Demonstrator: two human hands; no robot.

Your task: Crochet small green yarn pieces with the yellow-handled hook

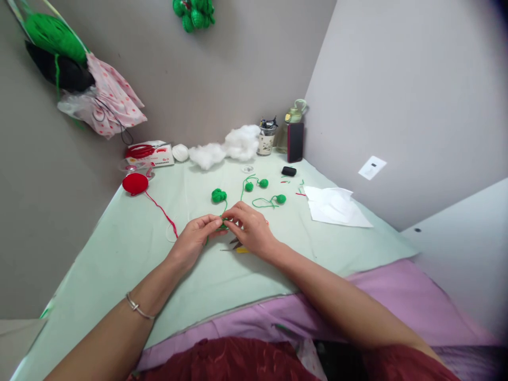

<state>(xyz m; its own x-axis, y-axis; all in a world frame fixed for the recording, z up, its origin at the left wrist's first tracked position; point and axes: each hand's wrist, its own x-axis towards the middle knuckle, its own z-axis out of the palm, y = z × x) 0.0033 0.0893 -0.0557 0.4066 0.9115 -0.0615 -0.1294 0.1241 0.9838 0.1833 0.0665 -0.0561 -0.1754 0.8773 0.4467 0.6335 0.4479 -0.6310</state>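
Observation:
Between my two hands is a small green crochet piece (pixel 223 226), mostly covered by my fingers. My left hand (pixel 197 233) pinches it from the left. From the right, my right hand (pixel 250 226) closes its fingertips on the same piece. A strand runs up from it towards a green yarn ball (pixel 218 196) just beyond. Under my right hand lie scissors with a yellow handle (pixel 242 250), partly hidden, beside a thin metal needle or hook (pixel 227 250). Small green crocheted balls (pixel 281 199) with yarn tails rest farther off to the right.
A red yarn ball (pixel 135 184) trails its strand across the pale green tablecloth (pixel 119 254). White stuffing (pixel 242 143), a pen cup (pixel 266 142), a bottle (pixel 294 115) and a phone (pixel 295 142) stand along the wall. White paper (pixel 336 206) lies at right.

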